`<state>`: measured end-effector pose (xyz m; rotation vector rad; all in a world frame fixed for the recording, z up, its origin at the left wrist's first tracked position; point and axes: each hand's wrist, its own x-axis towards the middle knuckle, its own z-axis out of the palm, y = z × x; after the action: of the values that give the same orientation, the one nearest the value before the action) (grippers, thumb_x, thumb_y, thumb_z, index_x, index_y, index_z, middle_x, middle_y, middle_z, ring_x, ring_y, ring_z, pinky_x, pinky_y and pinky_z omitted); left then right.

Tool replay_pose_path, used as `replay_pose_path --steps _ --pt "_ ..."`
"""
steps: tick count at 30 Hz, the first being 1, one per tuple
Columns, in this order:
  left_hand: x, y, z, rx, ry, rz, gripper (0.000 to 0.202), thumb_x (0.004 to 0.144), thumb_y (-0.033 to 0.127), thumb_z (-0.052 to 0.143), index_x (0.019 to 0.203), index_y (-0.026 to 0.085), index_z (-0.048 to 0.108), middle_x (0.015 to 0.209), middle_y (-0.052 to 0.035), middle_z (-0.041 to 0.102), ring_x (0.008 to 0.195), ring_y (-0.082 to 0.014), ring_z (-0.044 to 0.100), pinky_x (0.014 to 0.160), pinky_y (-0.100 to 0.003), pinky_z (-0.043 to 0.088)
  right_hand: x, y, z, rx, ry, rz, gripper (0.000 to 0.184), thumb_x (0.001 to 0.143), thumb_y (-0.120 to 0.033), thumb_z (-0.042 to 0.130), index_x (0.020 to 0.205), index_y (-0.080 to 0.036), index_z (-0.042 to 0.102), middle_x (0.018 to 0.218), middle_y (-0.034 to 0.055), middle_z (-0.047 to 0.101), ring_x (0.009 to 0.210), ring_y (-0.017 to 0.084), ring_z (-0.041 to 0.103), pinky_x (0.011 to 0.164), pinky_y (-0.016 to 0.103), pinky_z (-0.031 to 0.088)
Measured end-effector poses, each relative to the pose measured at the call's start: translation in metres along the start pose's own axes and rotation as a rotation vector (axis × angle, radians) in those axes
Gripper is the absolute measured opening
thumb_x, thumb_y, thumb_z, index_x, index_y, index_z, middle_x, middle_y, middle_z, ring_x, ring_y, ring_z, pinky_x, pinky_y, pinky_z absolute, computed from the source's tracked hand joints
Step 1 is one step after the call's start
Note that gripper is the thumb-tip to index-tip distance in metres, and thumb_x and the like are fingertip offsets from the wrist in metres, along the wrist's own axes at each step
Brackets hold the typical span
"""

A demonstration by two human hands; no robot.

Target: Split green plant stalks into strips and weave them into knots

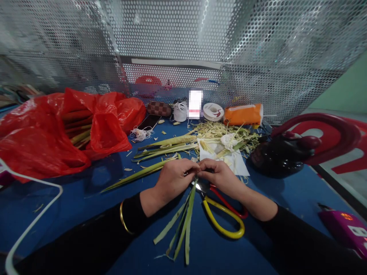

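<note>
My left hand point(174, 177) and my right hand point(222, 175) meet at the middle of the blue table, fingertips pinched close together. Between them they grip the top of several long green leaf strips point(187, 221), whose loose ends fan out toward me. The fingers partly hide the gripped end. Under and beside my right hand lie scissors point(233, 234) with one yellow and one red handle; their blades are partly covered. A pointed green leaf stalk point(134, 178) extends leftward from behind my left hand, with more stalks point(163, 151) beyond it.
Leaf scraps point(229, 131) and white paper point(241, 162) lie behind my hands. A red plastic bag point(43, 130) with stalks is at left, a dark kettle-like pot point(278, 160) at right. Thread point(180, 111), a spool point(213, 111) and an orange packet point(243, 114) line the perforated screen point(172, 34).
</note>
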<state>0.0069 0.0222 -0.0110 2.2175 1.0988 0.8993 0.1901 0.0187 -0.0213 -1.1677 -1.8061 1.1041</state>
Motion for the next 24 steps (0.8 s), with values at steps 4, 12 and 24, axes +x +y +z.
replay_pose_path --steps 4,12,24 --pt "0.001 -0.002 -0.003 -0.021 -0.006 0.013 0.022 0.080 0.010 0.057 0.084 0.022 0.075 0.085 -0.0024 0.076 0.077 -0.0157 0.068 0.071 -0.025 0.047 -0.001 -0.001 -0.002 0.033 -0.034 0.042 0.010 0.078 -0.027 0.060 0.071 -0.020 0.061 0.081 0.0031 0.065 0.080 0.019 0.059 0.076 0.032 0.045" --pt "0.004 -0.001 -0.005 -0.067 -0.029 -0.076 0.015 0.081 0.017 0.060 0.079 0.021 0.074 0.080 -0.0021 0.075 0.075 -0.0155 0.066 0.070 -0.024 0.045 0.000 -0.006 -0.015 -0.008 -0.109 -0.031 0.013 0.081 -0.024 0.061 0.068 -0.021 0.060 0.097 0.0070 0.064 0.098 0.022 0.060 0.092 0.038 0.042" --pt "0.005 -0.004 -0.003 -0.178 -0.036 -0.241 0.015 0.085 0.023 0.055 0.074 0.018 0.065 0.065 0.0004 0.067 0.061 -0.0140 0.061 0.061 -0.024 0.042 0.000 -0.008 -0.017 -0.053 -0.104 -0.106 0.017 0.086 -0.024 0.055 0.070 -0.021 0.057 0.103 0.0081 0.062 0.106 0.023 0.058 0.095 0.039 0.041"
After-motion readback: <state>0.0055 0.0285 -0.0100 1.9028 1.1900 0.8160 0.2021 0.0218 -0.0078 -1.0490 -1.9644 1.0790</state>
